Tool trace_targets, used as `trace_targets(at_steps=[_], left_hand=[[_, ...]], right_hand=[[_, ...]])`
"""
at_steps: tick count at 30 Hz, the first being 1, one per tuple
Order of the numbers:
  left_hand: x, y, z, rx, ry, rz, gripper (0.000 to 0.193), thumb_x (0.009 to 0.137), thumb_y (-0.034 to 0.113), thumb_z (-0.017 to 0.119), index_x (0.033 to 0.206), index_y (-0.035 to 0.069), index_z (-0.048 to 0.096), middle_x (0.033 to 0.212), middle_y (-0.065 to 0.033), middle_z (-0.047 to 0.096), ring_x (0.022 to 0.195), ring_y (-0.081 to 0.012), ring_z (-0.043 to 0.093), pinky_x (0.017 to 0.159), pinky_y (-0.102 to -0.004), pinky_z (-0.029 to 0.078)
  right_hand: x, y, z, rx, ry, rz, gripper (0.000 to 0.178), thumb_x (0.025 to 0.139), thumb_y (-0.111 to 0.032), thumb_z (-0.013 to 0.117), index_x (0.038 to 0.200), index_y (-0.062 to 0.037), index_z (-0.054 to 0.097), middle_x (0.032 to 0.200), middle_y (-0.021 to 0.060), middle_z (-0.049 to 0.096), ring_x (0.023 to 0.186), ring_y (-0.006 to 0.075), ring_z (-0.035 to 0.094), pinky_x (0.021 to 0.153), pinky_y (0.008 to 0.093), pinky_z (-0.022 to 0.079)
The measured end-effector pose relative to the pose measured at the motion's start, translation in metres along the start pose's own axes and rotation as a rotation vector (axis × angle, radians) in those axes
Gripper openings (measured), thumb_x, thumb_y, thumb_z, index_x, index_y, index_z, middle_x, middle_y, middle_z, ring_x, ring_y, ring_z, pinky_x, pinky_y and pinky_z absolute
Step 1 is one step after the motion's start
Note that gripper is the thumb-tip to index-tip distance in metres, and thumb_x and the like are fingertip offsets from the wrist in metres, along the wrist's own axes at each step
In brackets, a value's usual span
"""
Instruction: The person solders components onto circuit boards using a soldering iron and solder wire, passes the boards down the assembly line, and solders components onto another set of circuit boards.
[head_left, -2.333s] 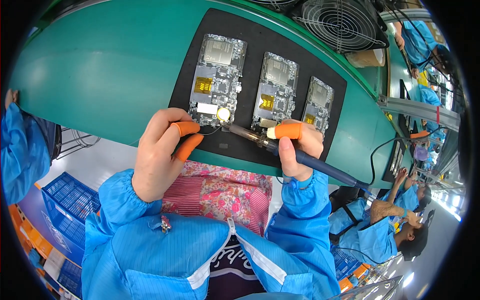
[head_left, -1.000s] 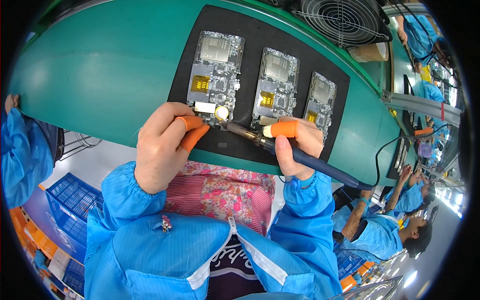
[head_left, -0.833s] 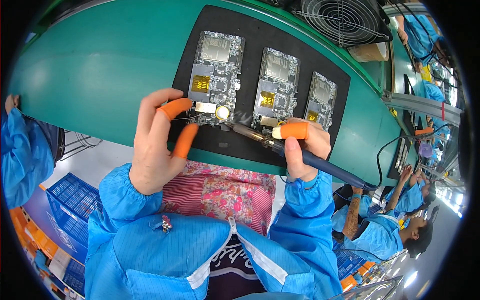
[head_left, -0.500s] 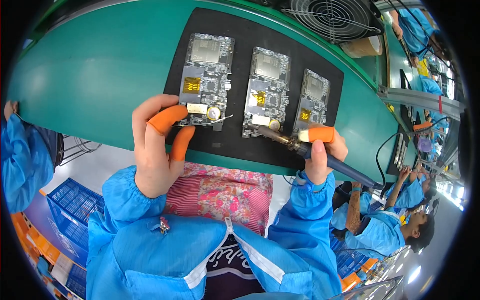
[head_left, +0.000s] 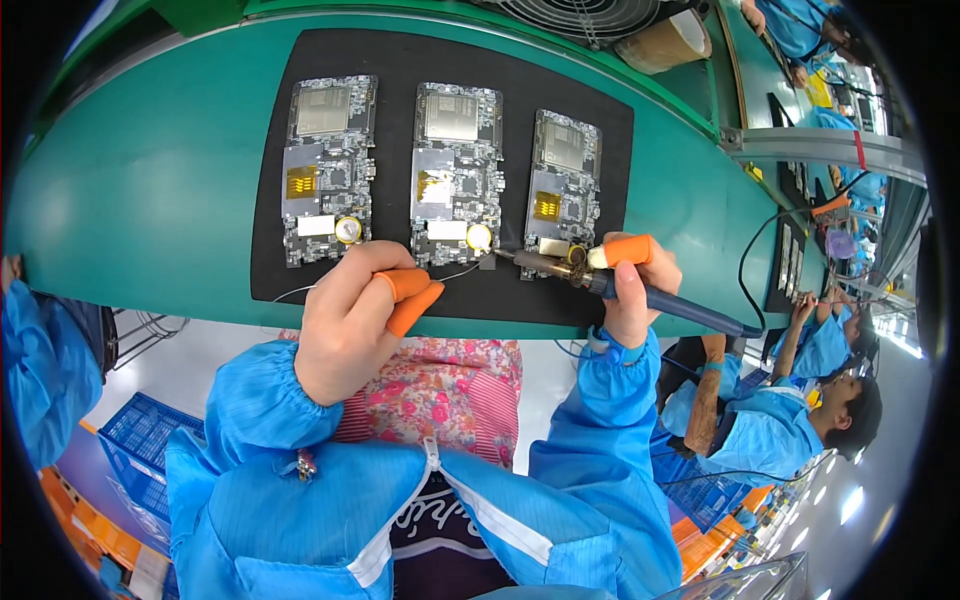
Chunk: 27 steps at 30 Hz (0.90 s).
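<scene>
At the centre of a flat black mat (head_left: 392, 120), a long dark circuit board (head_left: 457, 185) with a silver metal shield, a yellow patch and a white rectangle. Near its lower right corner, a round, yellow-rimmed silver disc (head_left: 479, 237). Just below the disc, the tip of a soldering iron with a dark blue handle and metal barrel (head_left: 605, 287), close to the end of a thin grey wire (head_left: 462, 271); too small to tell whether touching. Wire pinched between thumb and forefinger of the left hand (head_left: 350, 320), both digits capped in orange finger covers, with a loose length showing to the left over the mat. Iron gripped in the right hand (head_left: 645, 285), thumb bare, forefinger in a pale-tipped orange cover. On either side, two similar boards: one to the left (head_left: 330, 175), above the left hand, and one to the right (head_left: 567, 180), partly behind the iron. Beneath the mat, a smooth green surface (head_left: 180, 170). Along the far edge, a brown cylinder (head_left: 665, 42) beside a round wire fan guard (head_left: 590, 15). Farther right, a seated co-worker in light blue (head_left: 770, 430).
</scene>
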<state>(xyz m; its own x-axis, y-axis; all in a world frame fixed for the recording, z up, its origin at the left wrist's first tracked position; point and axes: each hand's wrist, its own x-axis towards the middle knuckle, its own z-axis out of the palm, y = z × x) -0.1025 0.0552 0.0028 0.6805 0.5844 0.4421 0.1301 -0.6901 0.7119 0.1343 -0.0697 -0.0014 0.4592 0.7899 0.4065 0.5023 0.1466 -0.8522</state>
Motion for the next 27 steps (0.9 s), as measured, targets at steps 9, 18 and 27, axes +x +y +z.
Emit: trace_targets(at_steps=[9, 18, 27], left_hand=[[0.001, 0.000, 0.006, 0.053, -0.029, -0.004, 0.023, 0.061, -0.006, 0.072, 0.076, -0.003, 0.055, 0.087, -0.0126, 0.056, 0.071, -0.0256, 0.059, 0.054, -0.0310, 0.049], [0.003, -0.001, 0.008, 0.067, -0.043, -0.002, 0.023, 0.060, -0.005, 0.073, 0.075, -0.002, 0.056, 0.086, -0.0117, 0.056, 0.071, -0.0247, 0.059, 0.053, -0.0308, 0.049], [0.009, -0.004, 0.015, 0.256, -0.052, 0.133, 0.022, 0.054, -0.001, 0.071, 0.069, 0.000, 0.055, 0.082, -0.0083, 0.056, 0.067, -0.0211, 0.056, 0.052, -0.0302, 0.045]], right_hand=[[0.010, -0.003, 0.008, 0.004, -0.106, -0.129, 0.012, 0.067, -0.009, 0.057, 0.069, 0.0027, 0.059, 0.052, 0.0077, 0.051, 0.041, 0.0190, 0.048, 0.041, 0.0285, 0.035], [0.013, -0.004, 0.007, 0.025, -0.150, -0.132, 0.011, 0.064, -0.006, 0.056, 0.069, 0.0033, 0.059, 0.055, 0.0098, 0.054, 0.042, 0.0202, 0.050, 0.042, 0.0289, 0.037], [0.013, -0.004, 0.007, 0.029, -0.167, -0.122, 0.012, 0.064, -0.005, 0.055, 0.070, 0.0039, 0.059, 0.056, 0.0107, 0.055, 0.042, 0.0212, 0.051, 0.043, 0.0294, 0.039]])
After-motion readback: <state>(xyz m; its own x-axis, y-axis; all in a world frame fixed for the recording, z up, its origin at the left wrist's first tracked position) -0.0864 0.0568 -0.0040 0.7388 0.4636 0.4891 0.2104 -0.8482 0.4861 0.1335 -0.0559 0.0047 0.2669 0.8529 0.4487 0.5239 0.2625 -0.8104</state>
